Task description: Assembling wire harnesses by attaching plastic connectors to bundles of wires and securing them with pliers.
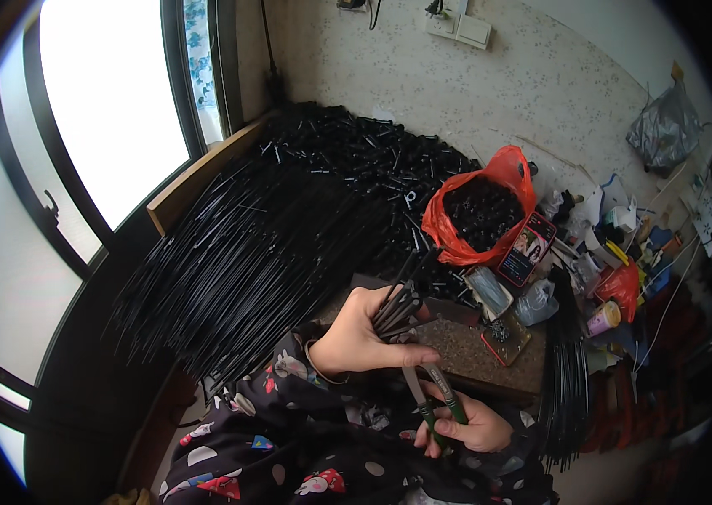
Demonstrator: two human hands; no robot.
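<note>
Just below the frame's centre, the left hand is clenched around a bundle of thin black rods, which fan up and to the right from the fist. Beneath it, the right hand grips the green handles of a pair of pliers — the jaws point up at the bundle's lower end. Right of centre sits an orange plastic bag, open and full of small black parts; a grey foil pouch hangs at upper right.

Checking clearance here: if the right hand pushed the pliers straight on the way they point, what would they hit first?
Probably the left hand, gripping black rods; the pliers in the right hand point up at it, though depth is unclear.
</note>
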